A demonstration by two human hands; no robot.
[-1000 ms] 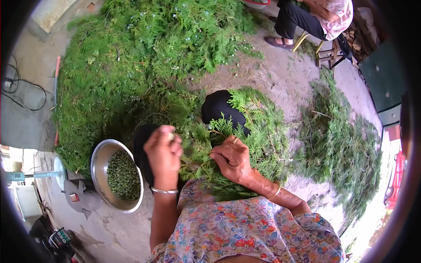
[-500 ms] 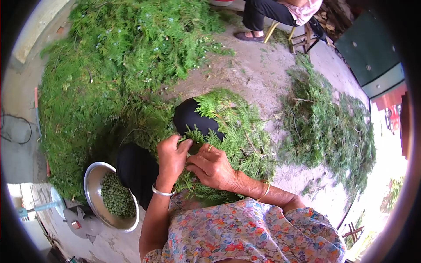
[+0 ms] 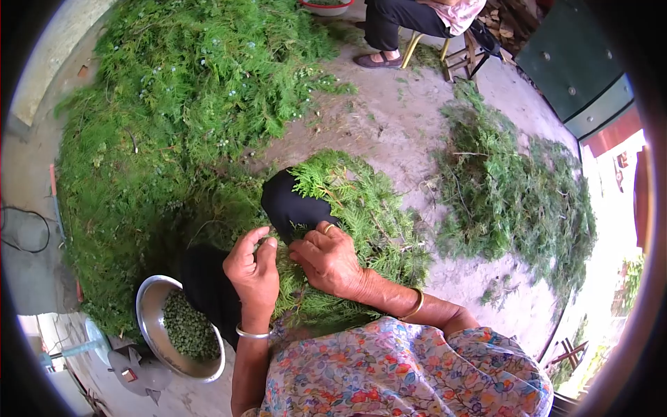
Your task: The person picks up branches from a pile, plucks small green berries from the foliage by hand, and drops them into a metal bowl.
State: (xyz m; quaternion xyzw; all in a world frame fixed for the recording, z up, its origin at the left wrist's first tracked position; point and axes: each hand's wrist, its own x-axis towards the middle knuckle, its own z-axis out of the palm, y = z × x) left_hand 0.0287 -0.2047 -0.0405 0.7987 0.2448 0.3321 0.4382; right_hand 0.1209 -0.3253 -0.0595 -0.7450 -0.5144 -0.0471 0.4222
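My left hand (image 3: 253,272), with a bracelet at the wrist, is raised over my lap. Its thumb and forefinger are closed together, and what may sit between them is too small to make out. Just to its right, my right hand (image 3: 325,263), wearing a ring, is pinched around a small green conifer sprig (image 3: 299,226) whose tips poke out at the fingers. Leafy conifer branches (image 3: 379,215) lie over my right leg, beneath and beside that hand. A metal basin (image 3: 147,313) stands tilted at my left knee, holding many small green berries (image 3: 187,330).
A large heap of conifer branches (image 3: 180,104) with pale berries covers the ground at left and ahead. Another pile of branches (image 3: 514,187) lies at right. A seated person (image 3: 399,28) is at the top, near a red-rimmed basin (image 3: 326,8).
My left hand has moved away from my right hand, left and slightly down, opening a gap between them. The right hand stays over the branches. The view has shifted slightly.
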